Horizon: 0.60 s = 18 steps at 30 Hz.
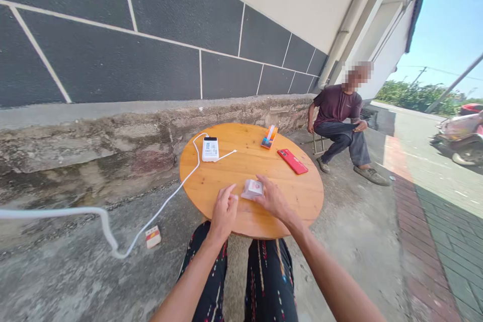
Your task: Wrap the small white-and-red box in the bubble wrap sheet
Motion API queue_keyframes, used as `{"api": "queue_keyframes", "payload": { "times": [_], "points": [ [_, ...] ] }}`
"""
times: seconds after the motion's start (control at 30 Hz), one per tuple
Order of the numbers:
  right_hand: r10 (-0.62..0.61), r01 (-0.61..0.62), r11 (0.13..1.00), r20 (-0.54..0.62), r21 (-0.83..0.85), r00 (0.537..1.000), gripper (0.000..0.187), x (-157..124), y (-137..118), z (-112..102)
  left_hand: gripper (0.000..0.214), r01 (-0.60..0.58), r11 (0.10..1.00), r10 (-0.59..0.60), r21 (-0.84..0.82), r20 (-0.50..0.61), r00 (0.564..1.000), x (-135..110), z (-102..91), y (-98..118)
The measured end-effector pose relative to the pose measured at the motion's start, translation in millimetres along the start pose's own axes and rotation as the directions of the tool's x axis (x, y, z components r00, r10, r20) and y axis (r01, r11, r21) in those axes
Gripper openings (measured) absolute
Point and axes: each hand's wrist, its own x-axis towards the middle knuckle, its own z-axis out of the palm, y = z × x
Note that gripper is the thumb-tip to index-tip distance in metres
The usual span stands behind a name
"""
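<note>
A small white box with a red mark (253,187), in what looks like clear plastic wrap, rests near the front middle of the round wooden table. My right hand (274,198) has its fingers and thumb around the right side of this box. My left hand (225,210) is just left of the box, apart from it, with slightly bent fingers and nothing visible in them. Beyond my hands lies a red phone (293,161), back up. An orange and blue packet with a white strip (269,137) is near the far edge.
On the left of the wooden table (241,146) lies a white power strip-like box (210,150), its white cable (166,206) running off to the left. A cigarette-pack-like carton (153,237) is on the ground. A seated person (337,105) is at right, near the wall.
</note>
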Motion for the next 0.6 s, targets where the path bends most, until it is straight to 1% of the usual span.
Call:
{"api": "queue_keyframes", "payload": {
  "times": [0.1, 0.2, 0.27, 0.33, 0.4, 0.47, 0.6],
  "points": [
    [-0.02, 0.02, 0.993, 0.001, 0.119, 1.0, 0.077, -3, 12, 0, 0.039, -0.002, 1.0, 0.001, 0.016, 0.041, 0.999, 6, 3.2, 4],
    [0.008, -0.006, 0.969, -0.006, 0.246, 1.0, 0.084, -13, 25, 0, 0.048, -0.011, 0.997, 0.002, 0.07, 0.118, 0.993, 15, 5.4, 8],
    [0.031, -0.029, 0.947, 0.0, 0.32, 1.0, 0.086, -19, 32, 1, 0.055, -0.013, 0.994, -0.007, 0.109, 0.184, 0.983, 22, 7.3, 9],
    [0.03, -0.03, 0.927, 0.006, 0.373, 1.0, 0.082, -21, 36, 3, 0.06, -0.022, 0.991, -0.011, 0.132, 0.247, 0.969, 29, 10.0, 9],
    [0.02, -0.019, 0.915, 0.001, 0.402, 1.0, 0.076, -22, 38, 7, 0.062, -0.036, 0.989, -0.008, 0.142, 0.295, 0.955, 35, 13.0, 7],
    [0.022, -0.012, 0.914, -0.021, 0.405, 1.0, 0.071, -21, 40, 13, 0.059, -0.047, 0.988, -0.003, 0.145, 0.324, 0.946, 40, 15.1, 5],
    [0.033, -0.006, 0.943, -0.077, 0.333, 0.996, 0.065, -22, 43, 22, 0.049, -0.081, 0.989, 0.03, 0.125, 0.367, 0.93, 45, 15.0, 3]
  ]
}}
